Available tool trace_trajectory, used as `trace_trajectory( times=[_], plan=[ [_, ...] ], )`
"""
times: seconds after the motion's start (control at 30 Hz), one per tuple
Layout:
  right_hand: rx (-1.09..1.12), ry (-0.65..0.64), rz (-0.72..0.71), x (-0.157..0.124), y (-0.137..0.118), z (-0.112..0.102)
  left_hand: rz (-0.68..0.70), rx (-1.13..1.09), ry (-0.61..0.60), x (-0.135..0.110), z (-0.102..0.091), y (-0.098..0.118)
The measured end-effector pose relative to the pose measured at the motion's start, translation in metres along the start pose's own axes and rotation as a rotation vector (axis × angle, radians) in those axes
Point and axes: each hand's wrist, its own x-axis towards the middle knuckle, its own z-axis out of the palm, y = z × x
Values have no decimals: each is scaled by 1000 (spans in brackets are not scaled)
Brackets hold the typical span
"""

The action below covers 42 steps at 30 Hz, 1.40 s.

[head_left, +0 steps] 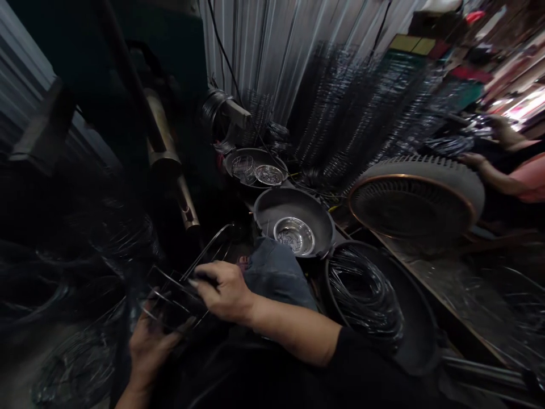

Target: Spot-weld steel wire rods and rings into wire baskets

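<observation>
My left hand is low on the left, its fingers wrapped round a small wire frame of thin shiny rods. Just right of it and higher, my right hand is closed in a pinch at the frame's side. A small pale tip shows at its fingertips, but I cannot make out what it is. Beyond my hands is a dark machine with a worn metal shaft pointing down. Dim light and blur hide much of the frame's lower part.
Right of my leg, a steel bowl with small metal pieces stands in a dark round pan. A coil of wire rings lies in another pan. Farther right are a large fan and another person's arm. Stacked wire rings line the wall.
</observation>
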Motion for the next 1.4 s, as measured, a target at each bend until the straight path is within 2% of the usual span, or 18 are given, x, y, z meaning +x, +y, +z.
trace_trajectory(
  times=[0.07,0.13,0.17,0.27,0.33,0.4,0.53,0.7,0.83,0.9,0.97,1.17,1.27,1.4],
  plan=[
    [177,18,226,1,17,2,-69,-73,39,0,-1,-2],
    [428,27,460,10,32,8,-70,-75,53,-2,0,0],
    [570,23,529,16,37,11,-66,-58,59,-3,0,2],
    [919,49,537,31,41,20,-73,-57,58,-7,3,12],
    [1029,116,505,35,40,24,-86,-43,73,-9,5,19],
    [1070,149,519,36,40,25,-100,-14,95,-10,6,24],
    [1058,133,559,34,43,16,-70,40,132,-9,7,28],
    [1054,149,601,41,43,0,8,4,77,-1,9,22],
    [1050,42,680,52,39,-8,139,39,86,6,11,14],
    [999,-24,687,57,39,-12,218,72,83,11,11,9],
    [970,-37,681,62,41,-15,280,131,61,17,10,2],
    [1005,67,653,80,47,-19,380,242,31,41,9,-14],
    [1085,168,625,90,45,-19,412,263,33,52,15,-12],
    [1181,199,564,102,39,-16,526,352,78,64,24,-5]
  ],
)
